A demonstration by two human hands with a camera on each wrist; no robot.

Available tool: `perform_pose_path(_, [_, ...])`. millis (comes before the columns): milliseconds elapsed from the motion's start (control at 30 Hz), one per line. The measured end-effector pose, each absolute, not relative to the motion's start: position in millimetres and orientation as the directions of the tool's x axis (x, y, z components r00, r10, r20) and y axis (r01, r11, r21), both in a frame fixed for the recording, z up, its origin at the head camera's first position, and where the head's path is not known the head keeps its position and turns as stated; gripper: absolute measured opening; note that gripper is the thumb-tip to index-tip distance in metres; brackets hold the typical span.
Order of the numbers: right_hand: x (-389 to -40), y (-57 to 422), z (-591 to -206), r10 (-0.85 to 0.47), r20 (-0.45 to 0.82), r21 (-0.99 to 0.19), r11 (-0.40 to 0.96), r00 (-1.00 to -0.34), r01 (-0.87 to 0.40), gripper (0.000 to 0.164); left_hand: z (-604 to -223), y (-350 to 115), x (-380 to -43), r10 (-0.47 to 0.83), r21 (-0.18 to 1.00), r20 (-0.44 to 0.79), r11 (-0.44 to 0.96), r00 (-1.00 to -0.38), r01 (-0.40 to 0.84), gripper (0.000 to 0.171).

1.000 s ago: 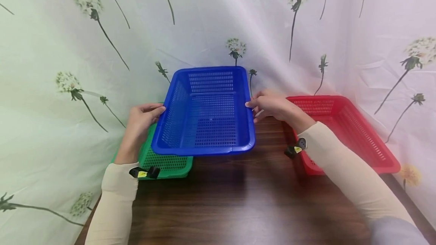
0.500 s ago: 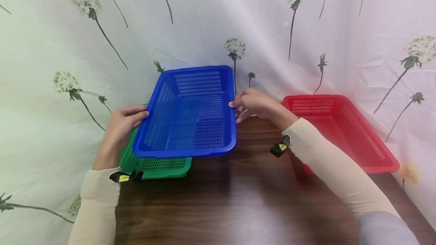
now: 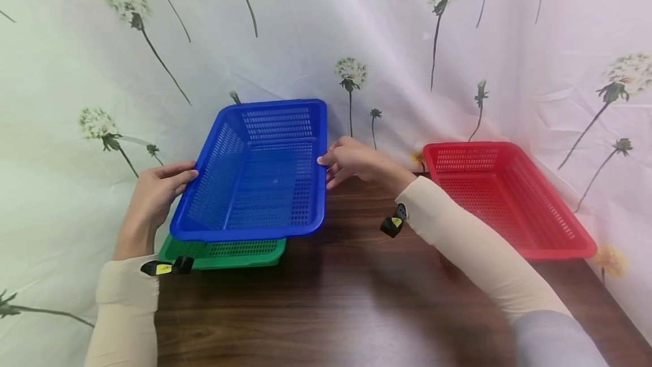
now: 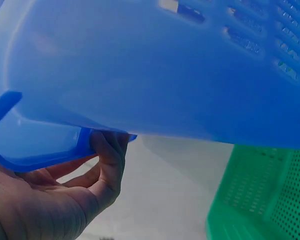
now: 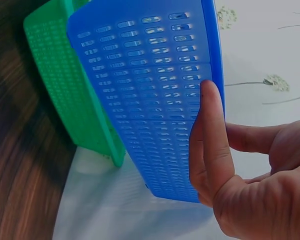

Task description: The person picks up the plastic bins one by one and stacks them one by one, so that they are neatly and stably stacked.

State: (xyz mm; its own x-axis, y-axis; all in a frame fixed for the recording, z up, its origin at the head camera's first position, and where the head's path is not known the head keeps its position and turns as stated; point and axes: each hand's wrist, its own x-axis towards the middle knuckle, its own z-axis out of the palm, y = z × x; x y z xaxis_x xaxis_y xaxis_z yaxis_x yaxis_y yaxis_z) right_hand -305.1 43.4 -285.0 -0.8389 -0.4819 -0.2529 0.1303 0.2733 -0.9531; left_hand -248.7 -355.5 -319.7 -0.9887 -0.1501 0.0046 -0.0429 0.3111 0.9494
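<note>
A blue plastic basket (image 3: 270, 180) with slotted walls is held in the air, its near edge tilted down. My left hand (image 3: 155, 194) grips its left rim, and my right hand (image 3: 354, 160) pinches the right rim between thumb and fingers. Below and partly behind it, a green basket (image 3: 244, 256) sits on the table, mostly hidden by the blue one. In the left wrist view the left hand (image 4: 85, 190) curls over the blue rim, with the green basket (image 4: 255, 195) lower down. The right wrist view has the fingers of my right hand (image 5: 250, 170) against the blue slotted side.
A red basket (image 3: 514, 208) stands on the right side of the dark wooden table (image 3: 326, 316). Behind and around hangs a white cloth (image 3: 305, 27) printed with dandelions. A black wrist camera (image 3: 394, 220) sits on the right sleeve.
Both hands have carried the blue basket to the left, over the green basket. More of the red basket shows now. The green and red baskets have stayed in place.
</note>
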Motion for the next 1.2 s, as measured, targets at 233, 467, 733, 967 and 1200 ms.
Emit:
perform_pose_path(233, [-305.7,23.8,-291.2,-0.509,-0.237,-0.962,0.244,-0.827,0.126,0.017,-321.3,-375.6,-244.2,-0.141,0.957,0.009,0.288,-0.990,-0.033,0.052])
perform_pose_path(467, [-306.1,6.4,-296.0,-0.533,-0.239,-0.965,0.224,-0.812,0.137,0.019,-323.5,-394.5,-245.4,-0.165,0.950,-0.018,0.306,-0.986,-0.069,0.062])
perform_pose_path(733, [-304.7,-11.0,-301.3,-0.568,-0.248,-0.963,0.230,-0.785,0.138,0.033,-325.7,-408.6,-244.9,-0.186,0.923,-0.040,0.370,-0.982,-0.108,0.039])
perform_pose_path(967, [-306.4,-23.1,-310.4,-0.573,-0.241,-0.966,0.222,-0.783,0.135,0.033,-333.7,-417.4,-244.7,-0.209,0.931,-0.058,0.340,-0.976,-0.129,0.018])
perform_pose_path(1200, [-308.6,-30.7,-327.6,-0.579,-0.223,-0.968,0.228,-0.784,0.107,0.030,-347.6,-422.2,-248.6,-0.218,0.869,-0.061,0.468,-0.974,-0.159,0.062])
